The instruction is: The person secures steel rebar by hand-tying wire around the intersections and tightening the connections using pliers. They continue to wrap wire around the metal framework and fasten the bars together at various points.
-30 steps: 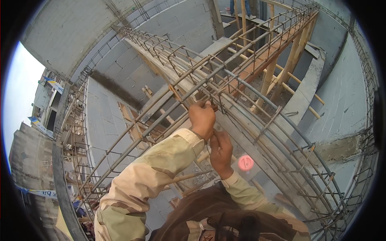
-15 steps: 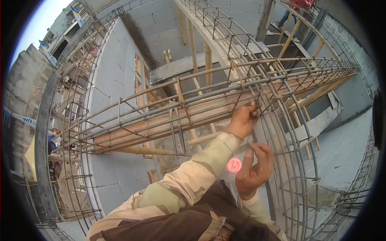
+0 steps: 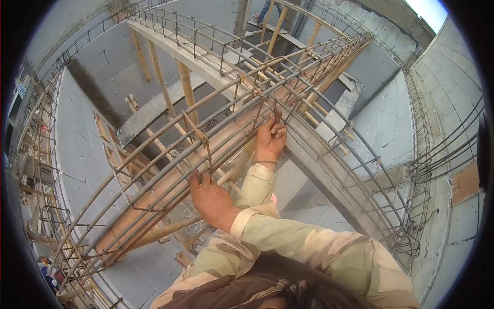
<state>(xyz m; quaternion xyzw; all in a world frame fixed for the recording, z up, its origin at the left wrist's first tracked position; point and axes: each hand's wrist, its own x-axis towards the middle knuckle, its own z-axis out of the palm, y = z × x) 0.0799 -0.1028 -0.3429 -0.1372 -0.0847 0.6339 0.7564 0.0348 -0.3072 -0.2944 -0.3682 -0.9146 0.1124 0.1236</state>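
Note:
A cage of steel rebar [image 3: 170, 191] runs diagonally above a wooden form board [image 3: 146, 203]. My left hand [image 3: 271, 138] is at the junction where this cage meets another rebar cage [image 3: 334, 123]. Its fingers are curled against the bars; whatever they pinch is too small to make out. Crossing over my left forearm, my right arm reaches left. My right hand [image 3: 215, 204] has its fingers bent onto the lower bars of the diagonal cage. Behind my sleeves, a sliver of a pink object [image 3: 274, 198] shows.
Bamboo poles [image 3: 186, 90] stand under a concrete-coloured beam edge [image 3: 180, 56]. Grey block walls [image 3: 85, 154] rise on several sides, with openings dropping below the bars. Loose long bars [image 3: 453, 149] lie at the right. At the top, a person's legs [image 3: 266, 10] are visible.
My view has swung right. My right hand has moved from beside the pink disc across to the diagonal cage's lower bars. My left hand stays near the junction, and the disc is now mostly hidden.

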